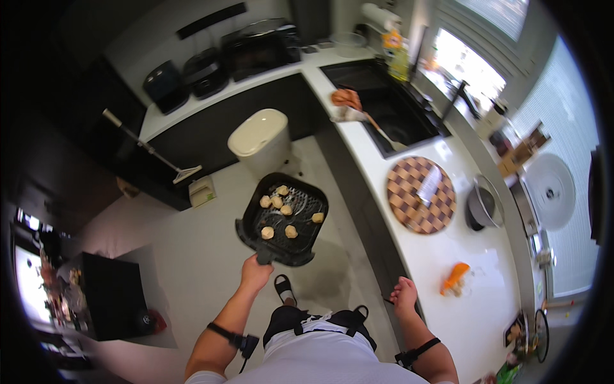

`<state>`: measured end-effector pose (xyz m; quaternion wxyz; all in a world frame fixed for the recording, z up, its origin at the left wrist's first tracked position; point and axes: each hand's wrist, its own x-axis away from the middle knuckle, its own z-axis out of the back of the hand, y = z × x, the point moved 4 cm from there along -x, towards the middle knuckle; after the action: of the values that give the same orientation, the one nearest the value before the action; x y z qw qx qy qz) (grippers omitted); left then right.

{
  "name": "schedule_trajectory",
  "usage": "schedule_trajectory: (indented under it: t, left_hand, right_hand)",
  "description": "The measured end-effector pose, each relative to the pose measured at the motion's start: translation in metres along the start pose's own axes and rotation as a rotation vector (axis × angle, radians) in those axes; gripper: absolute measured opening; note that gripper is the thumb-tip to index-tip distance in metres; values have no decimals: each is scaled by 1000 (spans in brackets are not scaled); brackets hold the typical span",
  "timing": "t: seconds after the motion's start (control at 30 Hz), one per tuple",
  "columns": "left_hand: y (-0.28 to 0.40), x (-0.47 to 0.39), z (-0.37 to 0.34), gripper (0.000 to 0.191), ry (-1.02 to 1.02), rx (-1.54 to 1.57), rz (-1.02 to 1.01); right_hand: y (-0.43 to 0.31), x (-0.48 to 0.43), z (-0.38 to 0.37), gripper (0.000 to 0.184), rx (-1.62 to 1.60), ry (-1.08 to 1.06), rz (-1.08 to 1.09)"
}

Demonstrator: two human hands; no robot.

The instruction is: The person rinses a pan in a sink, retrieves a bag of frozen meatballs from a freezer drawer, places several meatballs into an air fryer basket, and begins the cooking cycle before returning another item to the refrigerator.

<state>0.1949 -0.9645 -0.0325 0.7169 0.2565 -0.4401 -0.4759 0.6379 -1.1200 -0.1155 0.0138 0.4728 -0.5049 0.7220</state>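
My left hand [256, 272] grips the handle of a black air fryer basket [283, 247], held out over the floor. Several pale, lumpy food pieces [277, 202] lie spread on its perforated bottom. My right hand [404, 293] is beside the edge of the white countertop [431, 259], its fingers curled; whether it holds anything does not show clearly. On the counter, an orange packet [455, 277] lies near that hand. Farther along, a cleaver-like knife [429, 185] rests on a round checkered wooden cutting board [400, 192].
A cream trash bin [259, 132] stands beyond the basket. The black sink [398, 113] has a wooden-handled spatula [383, 134] and an orange cloth [346, 98] at its edge. A grey pot [481, 204] is right of the board. Black appliances [206, 72] line the back counter.
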Motion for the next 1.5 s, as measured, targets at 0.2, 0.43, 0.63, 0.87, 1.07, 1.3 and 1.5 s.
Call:
schedule_trajectory:
  t: [0.2, 0.43, 0.63, 0.87, 1.07, 1.3, 1.5]
  left_hand:
    - [-36, -130, 159, 13, 47, 86, 58]
    - [-87, -270, 303, 4, 66, 356, 204]
    - [-53, -398, 395, 11, 189, 635, 306]
    - [-22, -570, 500, 11, 272, 669, 298]
    - [-12, -724, 580, 9, 330, 683, 268]
    - [-52, -886, 647, 15, 415, 557, 183]
    - [-67, -912, 654, 33, 426, 345, 182]
  right_hand:
    - [-22, 49, -296, 15, 174, -429, 243]
    - [-23, 73, -519, 16, 435, -603, 215]
    - [-55, 40, -695, 16, 586, -624, 167]
    - [-109, 3, -928, 17, 693, -785, 214]
    - [-143, 19, -1093, 16, 738, -919, 264]
    - [-158, 38, -1264, 18, 738, -1016, 312]
    - [-181, 96, -1413, 19, 699, -1107, 396]
